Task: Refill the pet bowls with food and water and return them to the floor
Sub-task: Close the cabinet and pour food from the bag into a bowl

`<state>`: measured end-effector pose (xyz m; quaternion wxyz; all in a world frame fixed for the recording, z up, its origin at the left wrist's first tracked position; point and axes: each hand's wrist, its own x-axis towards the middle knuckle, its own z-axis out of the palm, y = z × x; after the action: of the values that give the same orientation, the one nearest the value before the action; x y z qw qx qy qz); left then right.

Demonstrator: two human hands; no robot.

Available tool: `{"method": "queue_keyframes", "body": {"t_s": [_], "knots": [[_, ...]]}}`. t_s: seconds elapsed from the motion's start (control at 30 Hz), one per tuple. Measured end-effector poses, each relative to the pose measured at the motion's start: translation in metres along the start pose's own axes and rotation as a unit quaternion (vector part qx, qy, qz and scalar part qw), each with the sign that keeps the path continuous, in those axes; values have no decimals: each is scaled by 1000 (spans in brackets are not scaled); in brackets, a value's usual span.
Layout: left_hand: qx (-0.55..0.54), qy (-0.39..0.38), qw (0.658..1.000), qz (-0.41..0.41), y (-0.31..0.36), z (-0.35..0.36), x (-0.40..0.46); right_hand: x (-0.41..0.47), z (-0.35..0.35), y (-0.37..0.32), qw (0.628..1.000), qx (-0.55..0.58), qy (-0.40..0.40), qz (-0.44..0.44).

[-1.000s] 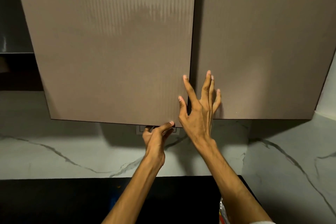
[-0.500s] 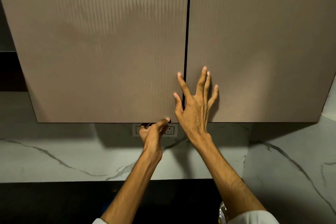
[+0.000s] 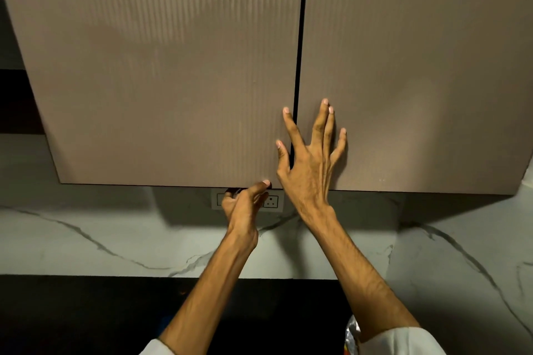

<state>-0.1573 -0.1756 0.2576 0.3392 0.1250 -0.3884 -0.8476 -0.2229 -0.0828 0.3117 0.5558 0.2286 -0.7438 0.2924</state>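
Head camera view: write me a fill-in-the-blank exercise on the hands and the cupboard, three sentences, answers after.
1. The right hand lies with its fingers spread over the dark gap between the two cupboard ____.
2. The left hand reaches up to the ____ edge of the left door.
3. Behind the left hand, a white ____ sits on the marble wall.

Answers: doors; bottom; socket

Silvery foil packet (image 3: 352,334) — crinkled, red-orange patch low down — at the bottom edge, mostly hidden behind the right sleeve (image 3: 403,343); contents unreadable.
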Motion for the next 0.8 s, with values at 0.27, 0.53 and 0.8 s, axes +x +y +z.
{"method": "queue_keyframes", "body": {"t_s": [0.27,0.53,0.8], "knots": [[-7,-16,999,-42,-4,-10,-7,-11,-5,4,999,37,3,-13],[46,-44,993,-95,1,-16,-32,-38,-13,5,989,149,5,6],[51,-62,987,-141,0,-31,-59,-74,-36,1,987,155,-2,36]]}}
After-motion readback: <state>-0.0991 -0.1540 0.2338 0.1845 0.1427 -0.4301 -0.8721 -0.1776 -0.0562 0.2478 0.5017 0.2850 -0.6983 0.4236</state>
